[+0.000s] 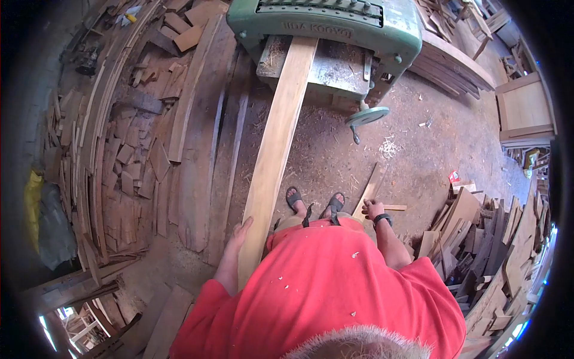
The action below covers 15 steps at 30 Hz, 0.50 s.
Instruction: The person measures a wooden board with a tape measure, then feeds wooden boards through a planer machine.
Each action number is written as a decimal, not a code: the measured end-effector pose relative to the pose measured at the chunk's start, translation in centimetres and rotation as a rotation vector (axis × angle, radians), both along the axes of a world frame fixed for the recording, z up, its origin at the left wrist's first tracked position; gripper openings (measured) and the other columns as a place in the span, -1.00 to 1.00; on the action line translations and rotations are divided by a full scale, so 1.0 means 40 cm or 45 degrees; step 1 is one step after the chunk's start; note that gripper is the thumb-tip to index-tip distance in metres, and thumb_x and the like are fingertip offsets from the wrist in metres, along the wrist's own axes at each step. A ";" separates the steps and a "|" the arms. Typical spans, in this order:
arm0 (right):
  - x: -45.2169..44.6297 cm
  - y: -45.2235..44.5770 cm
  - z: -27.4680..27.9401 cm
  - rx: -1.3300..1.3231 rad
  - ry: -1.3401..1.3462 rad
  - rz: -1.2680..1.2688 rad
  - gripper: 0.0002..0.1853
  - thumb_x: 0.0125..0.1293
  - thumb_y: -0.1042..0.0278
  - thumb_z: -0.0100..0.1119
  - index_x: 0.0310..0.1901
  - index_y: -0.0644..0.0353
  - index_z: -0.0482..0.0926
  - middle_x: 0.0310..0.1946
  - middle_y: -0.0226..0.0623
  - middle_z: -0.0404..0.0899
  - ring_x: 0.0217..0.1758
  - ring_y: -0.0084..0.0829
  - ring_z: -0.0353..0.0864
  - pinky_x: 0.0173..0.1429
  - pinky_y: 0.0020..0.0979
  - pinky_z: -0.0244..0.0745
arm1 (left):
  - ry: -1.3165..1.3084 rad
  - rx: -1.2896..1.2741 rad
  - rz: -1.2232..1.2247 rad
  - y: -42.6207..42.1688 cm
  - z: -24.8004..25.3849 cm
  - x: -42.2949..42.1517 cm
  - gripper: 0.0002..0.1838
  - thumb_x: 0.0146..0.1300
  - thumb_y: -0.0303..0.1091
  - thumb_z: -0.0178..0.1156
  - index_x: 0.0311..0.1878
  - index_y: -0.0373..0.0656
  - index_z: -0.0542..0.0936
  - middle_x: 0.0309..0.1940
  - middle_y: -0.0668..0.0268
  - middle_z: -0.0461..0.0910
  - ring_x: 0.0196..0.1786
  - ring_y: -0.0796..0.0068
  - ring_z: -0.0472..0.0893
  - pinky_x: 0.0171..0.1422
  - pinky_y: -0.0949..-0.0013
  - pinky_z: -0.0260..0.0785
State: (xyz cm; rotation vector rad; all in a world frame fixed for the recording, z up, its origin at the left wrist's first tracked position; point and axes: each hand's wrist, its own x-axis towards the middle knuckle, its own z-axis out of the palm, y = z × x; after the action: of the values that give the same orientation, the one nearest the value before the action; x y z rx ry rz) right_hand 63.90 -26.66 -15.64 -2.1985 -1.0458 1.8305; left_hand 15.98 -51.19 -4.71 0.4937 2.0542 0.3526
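Observation:
A long, pale wooden board (pixel 278 140) runs from beside my body up into the green planer (pixel 323 27), its far end out of sight inside the machine. My left hand (pixel 241 233) is closed on the board's left edge near its close end; the fingers under the wood are hidden. Held in front of my right hip, my right hand (pixel 373 208) has its fingers curled in, and I see nothing in it. Below that hand a narrow plank (pixel 375 182) lies on the floor.
A handwheel (pixel 368 116) juts from the planer's front. Long planks (pixel 203 179) and offcuts (pixel 128 161) cover the left side. Scrap boards (pixel 466 227) are heaped at right. Shavings (pixel 390 146) dot the floor, and stacked boards (pixel 448 63) lie beyond the machine.

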 end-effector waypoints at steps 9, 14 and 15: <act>0.053 -0.026 -0.031 -0.053 0.030 -0.033 -0.68 0.37 0.03 0.16 -0.05 0.08 0.47 -0.39 -0.46 0.60 -0.43 -0.44 0.65 -0.40 -0.33 0.45 | -0.006 0.095 0.074 0.019 -0.140 -0.036 -0.10 0.21 0.44 -0.02 0.35 -0.16 0.43 0.34 -0.32 0.25 0.41 -0.15 0.28 0.50 0.11 0.09; 0.085 -0.020 -0.040 -0.053 0.042 -0.070 -0.68 0.36 0.02 0.17 -0.14 0.12 0.51 -0.45 -0.46 0.60 -0.44 -0.49 0.64 -0.41 -0.36 0.45 | 0.022 0.064 0.142 0.129 0.029 0.045 0.03 0.15 0.49 0.03 0.30 -0.39 0.42 0.32 -0.32 0.28 0.44 -0.05 0.26 0.50 0.14 0.09; 0.087 -0.022 -0.033 -0.055 0.042 -0.065 -0.68 0.36 0.02 0.17 -0.14 0.12 0.51 -0.45 -0.46 0.60 -0.44 -0.49 0.64 -0.41 -0.36 0.45 | 0.055 0.069 0.150 0.132 0.019 0.040 0.06 0.13 0.50 0.04 0.28 -0.45 0.42 0.31 -0.32 0.29 0.45 -0.03 0.26 0.49 0.15 0.10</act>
State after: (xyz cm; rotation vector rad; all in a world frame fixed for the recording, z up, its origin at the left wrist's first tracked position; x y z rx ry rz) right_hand 67.37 -27.54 -16.97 -2.1894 -0.9440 1.8787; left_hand 17.59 -45.91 -3.97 0.4174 2.1251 0.4726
